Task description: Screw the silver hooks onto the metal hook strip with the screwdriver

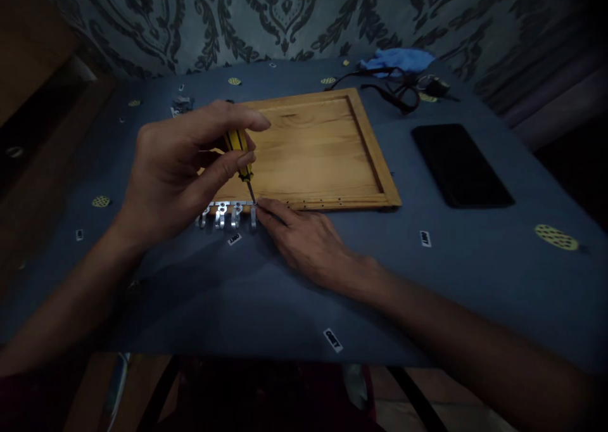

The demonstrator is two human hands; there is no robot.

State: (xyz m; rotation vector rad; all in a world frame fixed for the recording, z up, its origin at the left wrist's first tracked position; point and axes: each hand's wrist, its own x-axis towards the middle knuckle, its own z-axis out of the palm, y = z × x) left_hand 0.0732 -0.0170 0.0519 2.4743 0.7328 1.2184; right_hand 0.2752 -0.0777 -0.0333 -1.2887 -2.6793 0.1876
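My left hand [190, 159] is closed around the yellow-and-black handle of a screwdriver [236, 142], which points down and is slightly tilted. Its tip meets a small metal hook [253, 215] at the near edge of a shallow wooden tray or frame [308, 147]. My right hand [313, 242] lies low beside that edge, its fingertips pinching at the same hook; the exact grip is partly hidden. Several other silvery hooks [221, 215] sit in a row to the left along the edge. Small dark holes dot the edge to the right.
A black phone or tablet [462, 165] lies on the blue patterned tablecloth [380, 324] at right. Behind the frame are dark glasses [396, 93] and a blue cloth [398, 59]. A small pile of metal pieces [181, 105] is at back left, before a patterned wall [285, 14].
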